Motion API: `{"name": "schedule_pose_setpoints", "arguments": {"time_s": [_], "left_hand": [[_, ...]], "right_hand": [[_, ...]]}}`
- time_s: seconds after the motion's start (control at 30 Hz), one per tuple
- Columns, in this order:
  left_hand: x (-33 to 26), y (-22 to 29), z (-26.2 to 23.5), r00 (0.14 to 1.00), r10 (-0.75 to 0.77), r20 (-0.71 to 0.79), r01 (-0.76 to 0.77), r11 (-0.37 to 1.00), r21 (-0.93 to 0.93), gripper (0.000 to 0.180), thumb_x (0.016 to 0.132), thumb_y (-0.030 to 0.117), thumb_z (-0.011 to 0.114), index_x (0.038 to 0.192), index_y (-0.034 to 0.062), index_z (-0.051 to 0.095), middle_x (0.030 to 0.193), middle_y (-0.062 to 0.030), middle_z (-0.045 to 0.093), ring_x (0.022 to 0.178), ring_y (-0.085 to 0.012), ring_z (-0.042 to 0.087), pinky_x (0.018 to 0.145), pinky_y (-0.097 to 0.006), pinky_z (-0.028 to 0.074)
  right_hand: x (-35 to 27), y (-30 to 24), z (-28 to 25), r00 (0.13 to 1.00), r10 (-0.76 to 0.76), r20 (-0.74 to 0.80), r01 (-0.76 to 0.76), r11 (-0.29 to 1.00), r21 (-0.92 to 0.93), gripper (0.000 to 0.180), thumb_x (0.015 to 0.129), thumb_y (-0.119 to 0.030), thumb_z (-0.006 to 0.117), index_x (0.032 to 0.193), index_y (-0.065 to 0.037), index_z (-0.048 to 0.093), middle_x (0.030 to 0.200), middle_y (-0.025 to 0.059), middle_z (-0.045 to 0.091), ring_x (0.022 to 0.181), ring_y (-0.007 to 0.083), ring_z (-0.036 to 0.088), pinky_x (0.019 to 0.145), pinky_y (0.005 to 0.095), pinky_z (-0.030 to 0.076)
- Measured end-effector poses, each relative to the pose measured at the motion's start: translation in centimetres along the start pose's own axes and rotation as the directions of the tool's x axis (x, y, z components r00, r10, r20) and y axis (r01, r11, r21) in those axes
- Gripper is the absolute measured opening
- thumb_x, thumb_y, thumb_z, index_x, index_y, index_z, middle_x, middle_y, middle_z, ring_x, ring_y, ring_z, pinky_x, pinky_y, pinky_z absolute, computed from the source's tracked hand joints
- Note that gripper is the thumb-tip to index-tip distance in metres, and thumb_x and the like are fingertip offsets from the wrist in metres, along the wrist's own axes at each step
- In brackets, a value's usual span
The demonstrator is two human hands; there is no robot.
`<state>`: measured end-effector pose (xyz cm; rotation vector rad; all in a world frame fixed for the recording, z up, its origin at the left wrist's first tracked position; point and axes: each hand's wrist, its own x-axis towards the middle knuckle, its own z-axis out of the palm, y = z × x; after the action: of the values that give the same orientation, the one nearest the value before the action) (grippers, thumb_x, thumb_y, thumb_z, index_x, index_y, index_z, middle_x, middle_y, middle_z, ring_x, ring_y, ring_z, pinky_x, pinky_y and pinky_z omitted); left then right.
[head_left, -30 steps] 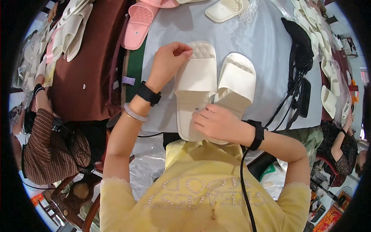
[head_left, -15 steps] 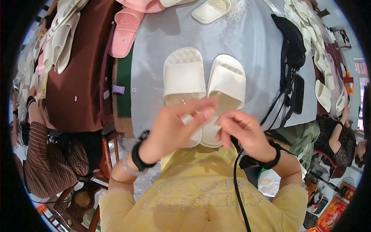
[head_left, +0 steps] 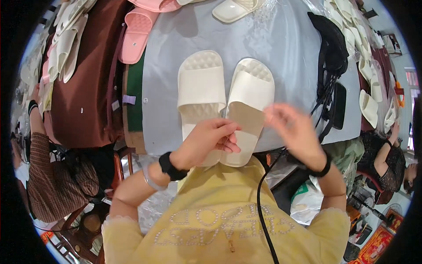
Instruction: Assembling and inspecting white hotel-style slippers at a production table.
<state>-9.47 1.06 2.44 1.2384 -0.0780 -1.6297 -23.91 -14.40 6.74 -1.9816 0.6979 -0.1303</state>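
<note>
Two cream-white slide slippers lie side by side on the grey table cover, toes pointing away from me. My left hand [head_left: 215, 140] is over the heel part of the left slipper [head_left: 200, 86], its thumb and fingertips pinched together. Whatever may be between those fingertips is too small or hidden to make out. Off the outer edge of the right slipper [head_left: 251, 90], my right hand [head_left: 293, 130] hangs in the air, its fingers bent and smeared by motion. The right slipper's strap and most of its footbed show, while my left hand and wrist cover part of the left one's heel.
Pink slippers [head_left: 134, 39] and another white slipper [head_left: 233, 11] lie at the far side. Black straps and cords [head_left: 332, 48] are on the right of the grey cover [head_left: 167, 57]. People work at both sides. A black cable [head_left: 263, 211] crosses my yellow shirt.
My hands have drawn apart: the right one moved outward to the right, and the left one came slightly nearer to me. The slippers and table sit a little further left in view.
</note>
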Motion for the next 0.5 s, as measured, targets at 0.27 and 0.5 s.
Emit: {"name": "schedule_pose_setpoints", "arguments": {"time_s": [0.27,0.5], "left_hand": [[4.5,0.9,3.1,0.991,-0.13,-0.041,0.119,0.974,-0.194,0.012,0.089,0.016,0.047,0.09,0.0058,0.053,0.067,0.0027,0.045,0.042,-0.0065,0.031,0.038,-0.022,0.023],[7.2,-1.8,4.6,0.987,-0.06,-0.148,-0.027,0.852,-0.523,0.016,0.089,0.009,0.039,0.073,0.0106,0.043,0.062,0.0009,0.039,0.043,-0.0075,0.028,0.04,-0.024,0.021]], "right_hand": [[13.0,6.7,-2.9,0.899,-0.295,0.325,0.322,0.946,-0.031,0.015,0.082,-0.01,0.058,0.093,-0.002,0.064,0.079,0.0061,0.065,0.067,0.0127,0.057,0.062,0.0264,0.046],[16.2,4.9,-2.4,0.639,0.012,0.769,0.038,0.998,-0.047,0.025,0.08,-0.007,0.056,0.104,-0.004,0.063,0.078,0.0007,0.064,0.062,0.0062,0.054,0.057,0.0227,0.047]]}}
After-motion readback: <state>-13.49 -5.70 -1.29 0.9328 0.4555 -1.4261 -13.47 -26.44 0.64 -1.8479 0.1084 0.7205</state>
